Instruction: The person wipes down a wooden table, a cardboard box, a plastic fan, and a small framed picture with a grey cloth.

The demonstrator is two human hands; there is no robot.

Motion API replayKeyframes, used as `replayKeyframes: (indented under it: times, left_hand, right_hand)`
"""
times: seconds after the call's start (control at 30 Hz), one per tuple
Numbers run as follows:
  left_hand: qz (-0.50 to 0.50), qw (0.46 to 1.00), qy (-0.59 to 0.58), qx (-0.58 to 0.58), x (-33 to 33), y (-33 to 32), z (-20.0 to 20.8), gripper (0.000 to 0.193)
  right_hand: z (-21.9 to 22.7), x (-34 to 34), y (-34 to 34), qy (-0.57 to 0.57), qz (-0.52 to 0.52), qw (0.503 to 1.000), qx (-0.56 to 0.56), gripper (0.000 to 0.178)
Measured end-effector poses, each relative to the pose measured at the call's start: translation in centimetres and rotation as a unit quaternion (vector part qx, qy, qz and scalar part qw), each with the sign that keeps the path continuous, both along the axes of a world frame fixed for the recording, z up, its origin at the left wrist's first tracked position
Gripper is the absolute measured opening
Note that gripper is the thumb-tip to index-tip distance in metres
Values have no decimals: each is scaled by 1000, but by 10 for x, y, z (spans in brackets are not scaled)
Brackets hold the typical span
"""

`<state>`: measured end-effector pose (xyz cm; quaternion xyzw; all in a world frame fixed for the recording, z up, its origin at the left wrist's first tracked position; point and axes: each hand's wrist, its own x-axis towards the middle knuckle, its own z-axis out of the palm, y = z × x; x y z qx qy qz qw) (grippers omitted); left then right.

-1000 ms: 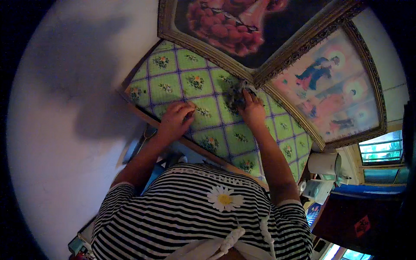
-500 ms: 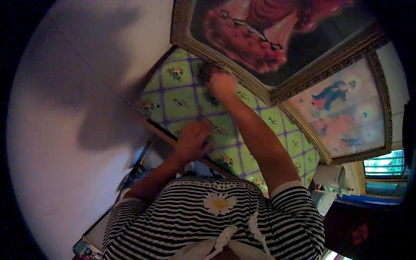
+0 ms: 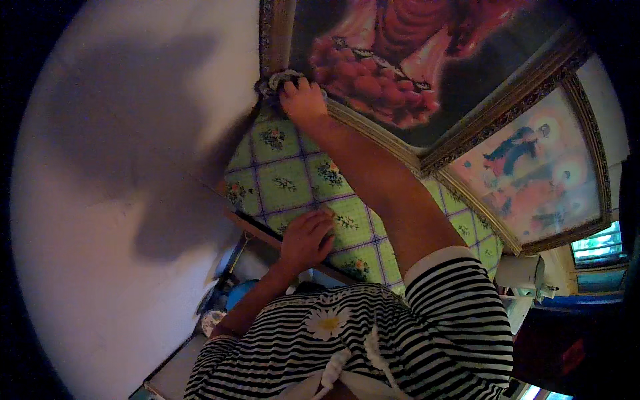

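Observation:
My right hand (image 3: 304,101) is stretched far across to the back corner. Its fingers are closed on a dark grey cloth (image 3: 270,85), bunched up against the lower left corner of a large ornate picture frame (image 3: 360,123). Below the hand spreads a green tablecloth (image 3: 280,160) with a checked floral pattern. Near its front edge rests my left hand (image 3: 307,240), palm down with loosely bent fingers and nothing visible in it.
A second framed picture (image 3: 533,177) leans at the right beside the large one. The pale wall (image 3: 127,200) borders the table's left side. A white cylindrical container (image 3: 520,275) stands at the right end, near a slatted window (image 3: 600,247).
My right hand has slid with the cloth toward the back left, from the tablecloth up to the frame's corner. The left hand stays on the tablecloth near the front edge.

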<state>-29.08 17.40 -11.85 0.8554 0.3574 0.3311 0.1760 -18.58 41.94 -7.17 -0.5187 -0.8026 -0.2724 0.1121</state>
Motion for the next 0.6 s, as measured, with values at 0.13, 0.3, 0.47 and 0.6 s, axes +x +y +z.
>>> replayKeyframes:
  times: [0.13,0.3,0.47,0.6]
  left_hand:
    - [42,999,28,-18,-1,-10,-7,33]
    - [15,1000,22,-16,-3,-5,-1,35]
    - [27,999,35,11,5,-8,-16,34]
    - [26,1000,-12,0,8,1,-28,31]
  right_hand:
    - [-4,22,-44,12,-36,998,-42,22]
    - [-6,75,-92,25,-51,998,2,25]
    - [-5,123,-148,22,-101,995,-7,28]
    - [-11,161,-188,53,-149,987,10,28]
